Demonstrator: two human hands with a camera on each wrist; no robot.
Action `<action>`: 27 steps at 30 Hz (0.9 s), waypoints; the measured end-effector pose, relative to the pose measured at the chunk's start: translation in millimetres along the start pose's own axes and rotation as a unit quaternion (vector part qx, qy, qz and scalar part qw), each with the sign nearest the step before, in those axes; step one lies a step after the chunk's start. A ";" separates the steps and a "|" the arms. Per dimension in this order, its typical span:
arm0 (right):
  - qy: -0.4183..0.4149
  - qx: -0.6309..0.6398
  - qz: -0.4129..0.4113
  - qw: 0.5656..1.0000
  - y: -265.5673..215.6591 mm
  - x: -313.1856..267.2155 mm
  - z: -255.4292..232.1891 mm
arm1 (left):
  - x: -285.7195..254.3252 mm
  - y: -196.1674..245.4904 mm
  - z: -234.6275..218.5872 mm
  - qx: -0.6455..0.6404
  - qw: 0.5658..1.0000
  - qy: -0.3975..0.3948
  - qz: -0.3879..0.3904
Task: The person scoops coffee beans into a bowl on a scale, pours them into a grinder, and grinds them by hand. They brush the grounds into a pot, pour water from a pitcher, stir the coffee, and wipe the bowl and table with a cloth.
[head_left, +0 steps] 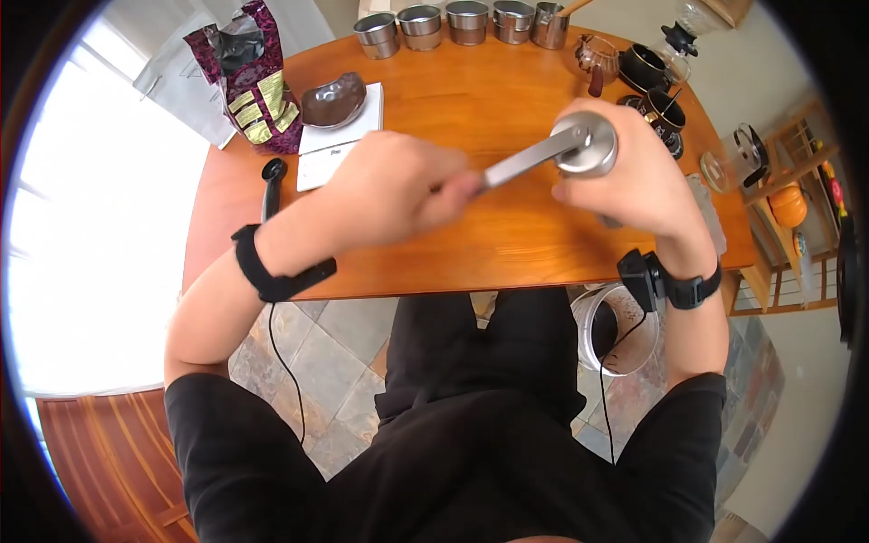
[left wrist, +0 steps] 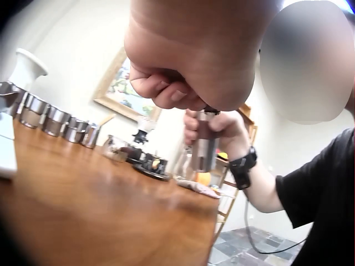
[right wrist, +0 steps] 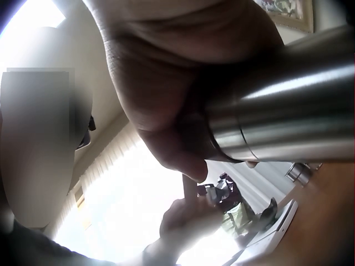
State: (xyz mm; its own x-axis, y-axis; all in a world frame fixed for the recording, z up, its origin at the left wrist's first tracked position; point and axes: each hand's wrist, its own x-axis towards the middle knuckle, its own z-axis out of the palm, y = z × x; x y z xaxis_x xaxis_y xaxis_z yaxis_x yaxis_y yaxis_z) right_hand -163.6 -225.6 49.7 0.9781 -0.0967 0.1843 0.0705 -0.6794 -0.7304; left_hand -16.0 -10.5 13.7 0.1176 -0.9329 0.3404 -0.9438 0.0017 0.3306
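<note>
Held up over the table is a hand coffee grinder (head_left: 584,156) with a silver top and a flat metal crank arm (head_left: 532,157). My right hand (head_left: 644,172) wraps round its body, fingers curled about the dark middle band. In the right wrist view the steel cylinder (right wrist: 294,105) sticks out below that hand. My left hand (head_left: 389,185) grips the outer end of the crank, its knob hidden inside the fingers. Seen from the left wrist, the grinder body (left wrist: 205,149) stands nearly upright beneath the left fist.
A purple-patterned bag (head_left: 262,104), a dark curved dish (head_left: 333,101) and a white scale (head_left: 317,166) stand at left. Several metal canisters (head_left: 422,27) line the back edge. A glass pot (head_left: 595,59) and dark cup (head_left: 663,110) are at right. A white bucket (head_left: 644,330) stands below.
</note>
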 end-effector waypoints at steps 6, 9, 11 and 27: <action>-0.148 -0.077 -0.022 0.986 -32.4 -4.3 47.5 | 36.8 -23.2 -5.0 0.091 0.987 0.082 -0.104; -0.142 -0.213 -0.049 0.965 -25.5 4.8 60.4 | 53.4 4.1 -19.2 0.022 0.991 0.112 -0.075; -0.112 -0.238 -0.050 0.963 -9.9 19.7 54.7 | 47.8 23.0 -17.9 0.013 0.992 0.124 -0.011; -0.068 0.108 -0.026 0.991 -4.8 9.1 16.3 | 11.6 -23.4 -7.8 0.019 0.987 0.099 -0.126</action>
State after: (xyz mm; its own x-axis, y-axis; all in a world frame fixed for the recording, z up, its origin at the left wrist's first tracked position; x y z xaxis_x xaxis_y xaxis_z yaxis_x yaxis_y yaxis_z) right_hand -151.8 -211.3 44.2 0.9885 0.0434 0.1449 0.1467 -0.5079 -0.8488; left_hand 9.9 -18.6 16.8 0.4050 -0.8128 0.4187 -0.8871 -0.2386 0.3950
